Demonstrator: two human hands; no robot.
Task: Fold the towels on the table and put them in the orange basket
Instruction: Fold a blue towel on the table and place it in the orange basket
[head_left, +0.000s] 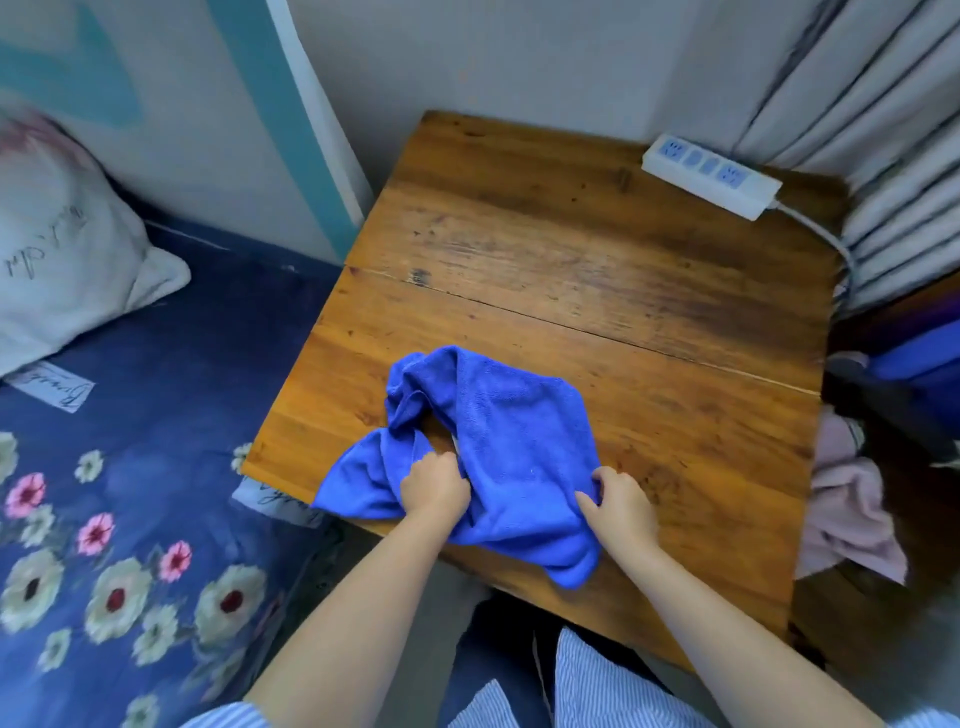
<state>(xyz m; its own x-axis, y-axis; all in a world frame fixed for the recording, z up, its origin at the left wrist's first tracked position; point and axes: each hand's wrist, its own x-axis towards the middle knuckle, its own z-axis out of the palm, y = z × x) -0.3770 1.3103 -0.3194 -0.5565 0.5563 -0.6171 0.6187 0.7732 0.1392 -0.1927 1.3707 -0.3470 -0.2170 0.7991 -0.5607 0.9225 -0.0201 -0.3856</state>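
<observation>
A crumpled blue towel (493, 441) lies near the front left of the wooden table (597, 270), one corner hanging over the left edge. My left hand (435, 488) grips a bunched fold in the towel's middle. My right hand (621, 501) pinches the towel's right edge between thumb and fingers. No orange basket is in view.
A white power strip (711, 175) with its cable lies at the table's back right corner. A bed with a dark floral sheet (130, 493) and a white pillow (62, 249) is on the left. Pink cloth (847, 514) is heaped to the table's right, under grey curtains (883, 130).
</observation>
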